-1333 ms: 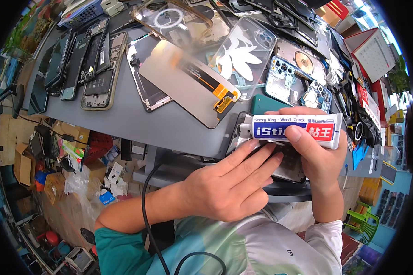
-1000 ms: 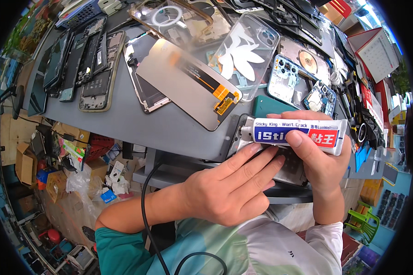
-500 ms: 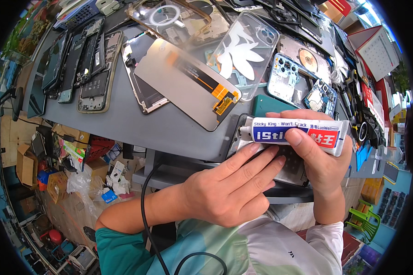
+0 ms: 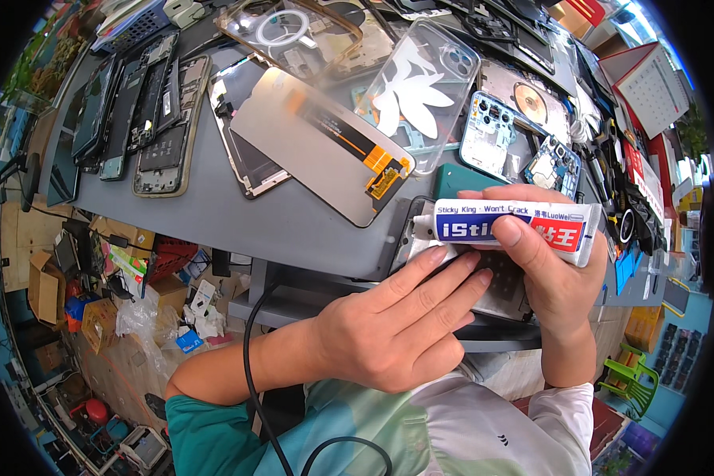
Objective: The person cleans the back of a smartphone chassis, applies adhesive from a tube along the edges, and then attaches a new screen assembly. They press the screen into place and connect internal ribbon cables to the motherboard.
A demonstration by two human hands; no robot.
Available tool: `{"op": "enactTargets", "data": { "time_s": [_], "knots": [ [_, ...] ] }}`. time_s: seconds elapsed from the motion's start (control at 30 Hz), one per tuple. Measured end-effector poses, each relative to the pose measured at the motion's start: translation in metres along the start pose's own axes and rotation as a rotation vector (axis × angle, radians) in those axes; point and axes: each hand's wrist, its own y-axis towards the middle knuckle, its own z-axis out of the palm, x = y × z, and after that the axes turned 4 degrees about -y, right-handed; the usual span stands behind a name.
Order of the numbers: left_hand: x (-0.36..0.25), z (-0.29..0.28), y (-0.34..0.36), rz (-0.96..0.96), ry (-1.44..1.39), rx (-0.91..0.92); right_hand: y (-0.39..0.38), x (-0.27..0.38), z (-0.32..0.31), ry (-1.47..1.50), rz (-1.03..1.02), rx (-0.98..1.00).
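Observation:
My right hand (image 4: 559, 266) is closed round a white, blue and red glue tube (image 4: 462, 228), its thumb across the label. The tube lies sideways, nozzle toward the left. Beneath it is a phone frame (image 4: 506, 295) with a dark rim and a silvery inside, at the table's near edge and partly covered by both hands. My left hand (image 4: 401, 325) has its fingers stretched out over the frame, tips at its near left part below the nozzle. Whether any glue is coming out cannot be made out. Just beyond the tube sits a dark green flat piece (image 4: 468, 182).
A phone screen panel (image 4: 317, 147) with an orange ribbon lies left of the hands, partly over another dark panel. Beyond are a clear phone case (image 4: 420, 95), a light blue phone frame (image 4: 486, 135) and a circuit board (image 4: 554, 166). Stacked phone parts (image 4: 166, 119) stand far left. A black cable (image 4: 248, 357) crosses my left forearm.
Almost nothing differs. The tube and my right hand have shifted very slightly up and to the left; my left hand keeps its place.

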Motion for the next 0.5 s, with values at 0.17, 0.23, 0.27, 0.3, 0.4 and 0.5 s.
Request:
{"op": "enactTargets", "data": {
  "time_s": [0.17, 0.23, 0.27, 0.3, 0.4, 0.5],
  "knots": [
    [-0.0001, -0.0005, 0.0, -0.003, -0.005, 0.007, -0.0011, -0.0004, 0.001, 0.025, 0.023, -0.025],
    [-0.0001, -0.0004, 0.0, -0.003, -0.006, 0.003, -0.0006, -0.0003, 0.0016, 0.043, 0.022, -0.023],
    [-0.0001, -0.0001, -0.0002, -0.003, -0.008, 0.002, -0.0004, -0.0002, 0.0018, 0.052, 0.022, -0.022],
    [-0.0001, 0.0001, -0.0002, -0.003, -0.009, 0.0, -0.0006, -0.0004, 0.0021, 0.057, 0.021, -0.025],
    [-0.0005, 0.0, -0.0002, -0.005, -0.01, 0.006, -0.0004, -0.001, 0.0023, 0.061, 0.02, -0.032],
    [0.0, -0.0003, -0.0005, -0.003, -0.012, 0.012, 0.0001, 0.0, 0.0023, 0.05, 0.025, -0.031]
  ]
}}
